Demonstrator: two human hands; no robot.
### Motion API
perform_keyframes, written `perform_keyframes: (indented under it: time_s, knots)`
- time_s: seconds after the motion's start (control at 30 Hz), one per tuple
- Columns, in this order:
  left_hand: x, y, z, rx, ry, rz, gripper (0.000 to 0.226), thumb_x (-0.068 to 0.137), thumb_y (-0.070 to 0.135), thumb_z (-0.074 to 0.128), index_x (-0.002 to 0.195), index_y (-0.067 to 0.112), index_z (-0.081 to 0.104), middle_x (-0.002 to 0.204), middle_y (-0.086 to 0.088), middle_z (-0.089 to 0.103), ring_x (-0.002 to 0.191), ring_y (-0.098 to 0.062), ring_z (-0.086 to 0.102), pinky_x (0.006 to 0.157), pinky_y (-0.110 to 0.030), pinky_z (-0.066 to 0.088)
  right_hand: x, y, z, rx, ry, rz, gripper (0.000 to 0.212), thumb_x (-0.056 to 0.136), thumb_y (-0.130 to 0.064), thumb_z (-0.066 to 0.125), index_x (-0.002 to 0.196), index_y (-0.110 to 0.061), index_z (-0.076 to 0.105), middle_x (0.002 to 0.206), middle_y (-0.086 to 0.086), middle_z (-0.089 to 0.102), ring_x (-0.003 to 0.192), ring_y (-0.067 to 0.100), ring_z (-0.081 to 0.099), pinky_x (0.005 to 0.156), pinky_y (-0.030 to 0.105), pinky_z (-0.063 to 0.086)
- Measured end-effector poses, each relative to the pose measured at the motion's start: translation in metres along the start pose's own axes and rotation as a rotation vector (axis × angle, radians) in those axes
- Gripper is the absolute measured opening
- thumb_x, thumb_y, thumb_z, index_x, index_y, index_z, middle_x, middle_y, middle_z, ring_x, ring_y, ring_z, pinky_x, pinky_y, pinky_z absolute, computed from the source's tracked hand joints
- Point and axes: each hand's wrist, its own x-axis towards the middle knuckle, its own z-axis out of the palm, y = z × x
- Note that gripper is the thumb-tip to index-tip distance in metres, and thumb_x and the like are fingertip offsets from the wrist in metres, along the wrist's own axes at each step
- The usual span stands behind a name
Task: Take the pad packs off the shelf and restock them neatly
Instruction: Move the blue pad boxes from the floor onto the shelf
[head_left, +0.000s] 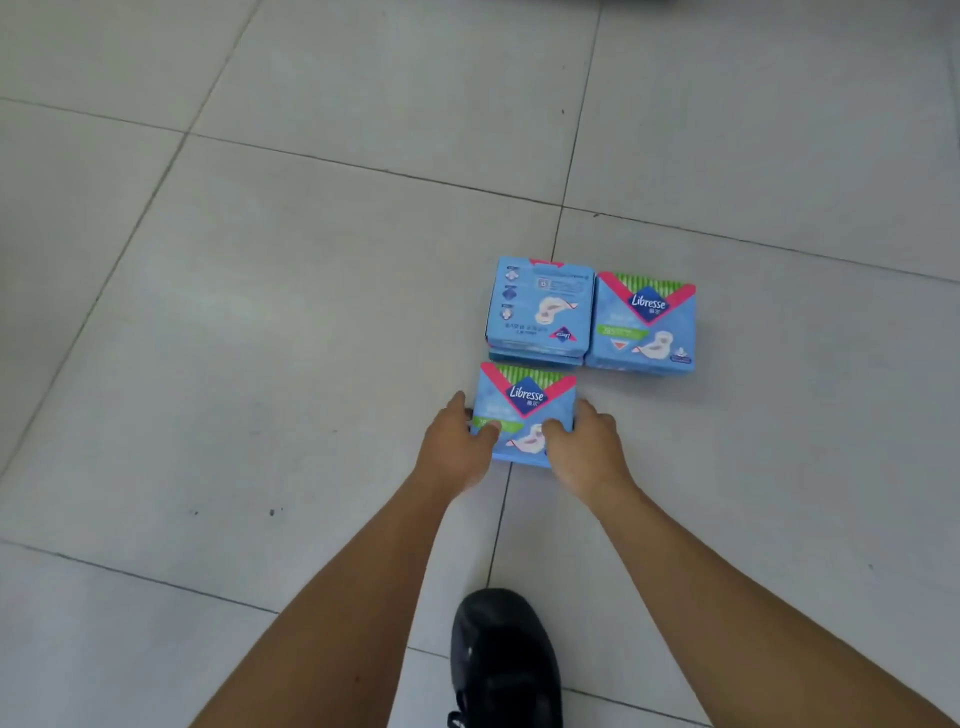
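Hands hold the nearest pad pack (525, 415) from both sides on the tiled floor (291, 312): the left hand (457, 441) has its grip closed on the left edge, the right hand (584, 444) on the right edge, with thumbs lying on the printed top. Just beyond it stand two more stacks, the back-side stack (540, 309) and the front-side stack (644, 325), touching each other. If the pack is pushed forward carelessly, it could knock the back-side stack crooked, since hardly any gap is between them.
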Motion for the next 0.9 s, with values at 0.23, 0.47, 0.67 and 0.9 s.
perform_keyframes:
  time_s: [0.23, 0.47, 0.67, 0.9]
  knots:
    - [-0.047, -0.015, -0.045, -0.285, 0.065, -0.037, 0.043, 0.090, 0.029, 0.068, 0.124, 0.016, 0.046, 0.117, -0.002, 0.063, 0.097, -0.015, 0.066, 0.081, -0.032, 0.056, -0.046, -0.021, 0.003, 0.188, -0.034, -0.103, 0.024, 0.093, -0.028, 0.059, 0.114, -0.025, 0.048, 0.113, 0.004, 0.057, 0.092, 0.017, 0.065, 0.061, 0.023, 0.049]
    - [-0.147, 0.005, -0.168, -0.478, 0.268, 0.108, 0.043, 0.084, 0.027, 0.075, 0.115, 0.020, 0.046, 0.103, -0.001, 0.071, 0.084, -0.011, 0.071, 0.060, -0.019, 0.052, -0.143, -0.129, -0.002, 0.258, -0.168, -0.447, 0.030, 0.093, -0.021, 0.063, 0.115, -0.022, 0.043, 0.099, -0.008, 0.060, 0.078, 0.010, 0.066, 0.066, 0.026, 0.053]
    - [-0.254, 0.014, -0.271, -0.506, 0.479, 0.225, 0.040, 0.083, 0.029, 0.075, 0.110, 0.022, 0.046, 0.104, -0.002, 0.071, 0.085, -0.016, 0.073, 0.076, -0.042, 0.060, -0.249, -0.219, 0.001, 0.219, -0.259, -0.714, 0.030, 0.092, -0.023, 0.064, 0.112, -0.023, 0.042, 0.095, -0.010, 0.060, 0.069, -0.004, 0.065, 0.062, 0.025, 0.054]
    - [-0.380, -0.012, -0.358, -0.586, 0.726, 0.385, 0.037, 0.085, 0.018, 0.074, 0.114, 0.017, 0.052, 0.106, -0.001, 0.071, 0.085, -0.010, 0.072, 0.074, -0.032, 0.059, -0.382, -0.294, 0.020, 0.182, -0.372, -0.967, 0.030, 0.090, -0.025, 0.066, 0.110, -0.022, 0.043, 0.095, -0.012, 0.062, 0.072, 0.000, 0.068, 0.073, 0.039, 0.058]
